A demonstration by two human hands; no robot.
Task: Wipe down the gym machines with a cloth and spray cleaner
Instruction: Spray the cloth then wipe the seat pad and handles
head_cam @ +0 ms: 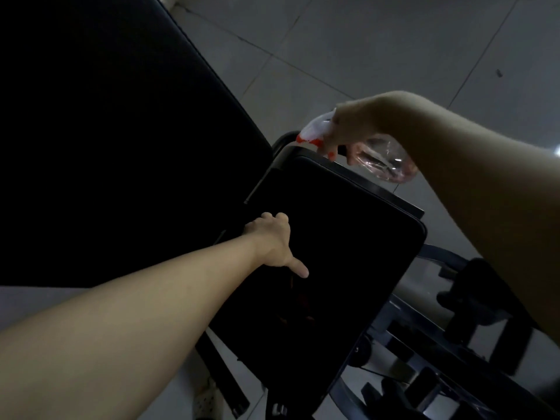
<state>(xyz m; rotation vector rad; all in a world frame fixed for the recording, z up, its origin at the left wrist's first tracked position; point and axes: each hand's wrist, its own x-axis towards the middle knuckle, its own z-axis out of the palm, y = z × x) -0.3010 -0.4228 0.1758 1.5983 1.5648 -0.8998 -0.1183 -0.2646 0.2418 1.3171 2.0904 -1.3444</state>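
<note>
My right hand (348, 128) grips a clear spray bottle (385, 163) by its neck, above the far edge of the black seat pad (348, 253). The bottle's white and red trigger head (312, 133) points left. My left hand (272, 242) rests on the seat pad near its left edge, fingers curled and thumb stretched out to the right. Under it lies what looks like a dark cloth (300, 301) with faint reddish marks, barely distinct from the pad. The large black back pad (106, 131) fills the left side.
The machine's dark metal frame and tubes (439, 344) crowd the lower right. A black bar (221, 374) runs under the seat at the bottom. Grey floor tiles (378, 50) spread beyond the bench. A light perforated shoe (206, 401) shows at the bottom.
</note>
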